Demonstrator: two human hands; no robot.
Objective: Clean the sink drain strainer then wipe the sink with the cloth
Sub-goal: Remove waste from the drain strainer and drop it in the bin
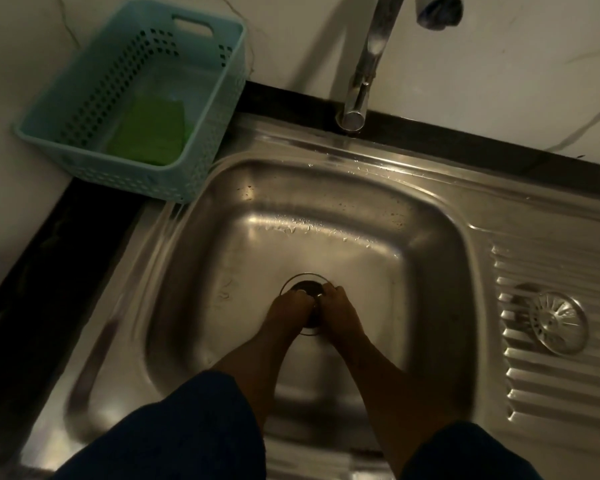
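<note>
Deep in the steel sink (326,216), my left hand (288,306) and my right hand (338,308) meet over the dark drain opening (305,284). Their fingers are bent and their tips press together at the drain's inner part. The hands hide what they grip. A round slotted metal strainer (557,322) lies on the ribbed drainboard (548,403) to the right, away from both hands. A green cloth (149,135) rests inside a teal plastic basket (187,168) at the sink's back left corner.
A chrome tap (359,95) reaches over the sink's back rim, with no water running. Water drops dot the basin's far wall. A dark counter edge (32,271) runs along the left. White marble-like wall stands behind.
</note>
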